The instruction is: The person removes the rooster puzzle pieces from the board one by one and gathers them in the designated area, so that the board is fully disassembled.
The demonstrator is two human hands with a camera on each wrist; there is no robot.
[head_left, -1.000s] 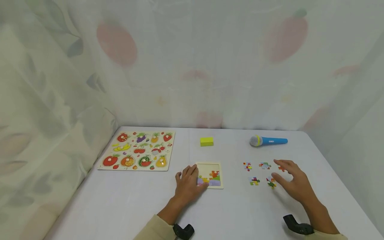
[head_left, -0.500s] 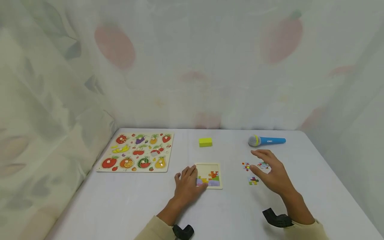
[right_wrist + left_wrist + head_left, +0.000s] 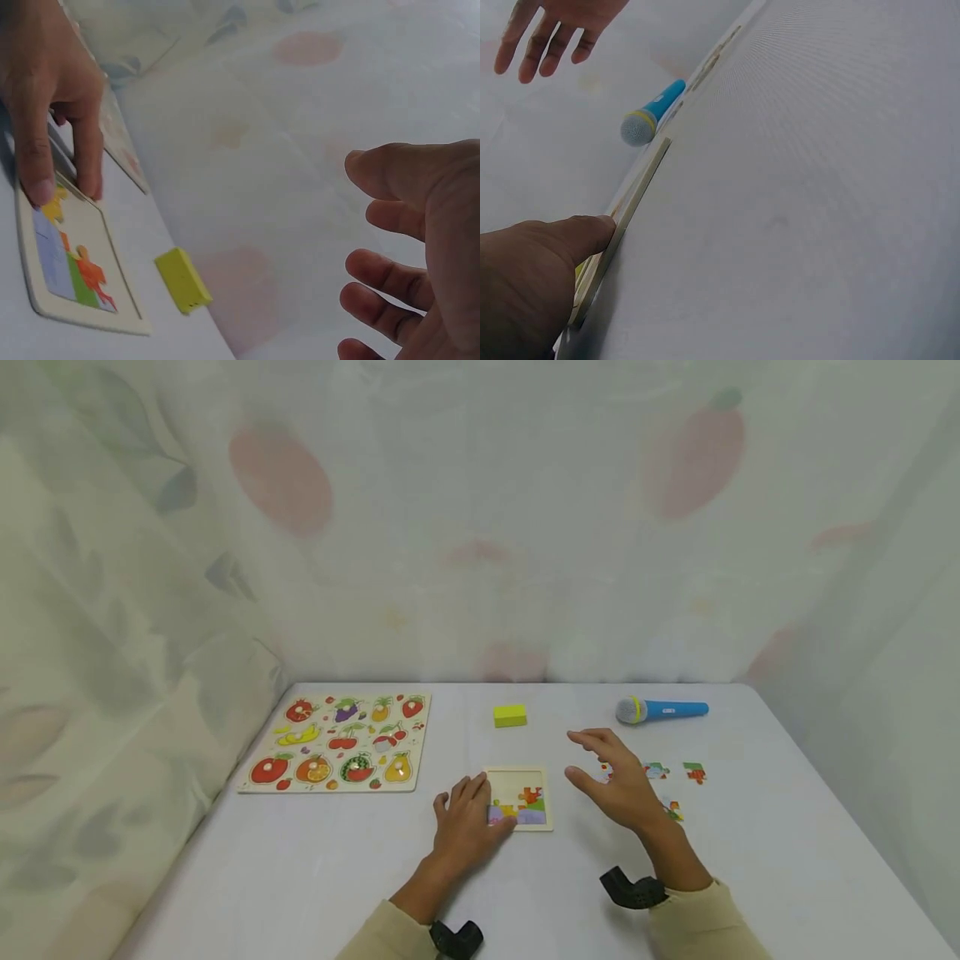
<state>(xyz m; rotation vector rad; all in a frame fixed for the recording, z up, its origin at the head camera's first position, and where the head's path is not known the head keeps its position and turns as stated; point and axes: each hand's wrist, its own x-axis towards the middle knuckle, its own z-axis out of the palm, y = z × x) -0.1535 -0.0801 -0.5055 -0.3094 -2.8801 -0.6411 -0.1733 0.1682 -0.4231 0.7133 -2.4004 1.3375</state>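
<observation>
My left hand (image 3: 467, 827) rests on the left side of a small wooden jigsaw tray (image 3: 549, 802). In the right wrist view its thumb and forefinger press straight down on the tray's rim (image 3: 90, 319). Inside the tray, joined jigsaw pieces (image 3: 531, 816) in purple, yellow, green and orange fill the lower part; bare wood shows above. My right hand (image 3: 618, 785) hovers right of the tray, its thumb and fingers spread and holding nothing. Loose jigsaw pieces lie around and behind it, such as an orange and green one (image 3: 694, 772) and a pale blue one (image 3: 656, 771); the hand partly hides others.
A fruit peg puzzle board (image 3: 335, 766) lies at the back left. Behind the tray sits a yellow-green block (image 3: 510, 717), and a blue toy microphone (image 3: 663, 710) is at the back right. Curtains hang along the table's back and sides.
My right hand has moved left, from over the rightmost loose pieces to nearer the tray, uncovering the orange and green piece. The left hand stays on the tray.
</observation>
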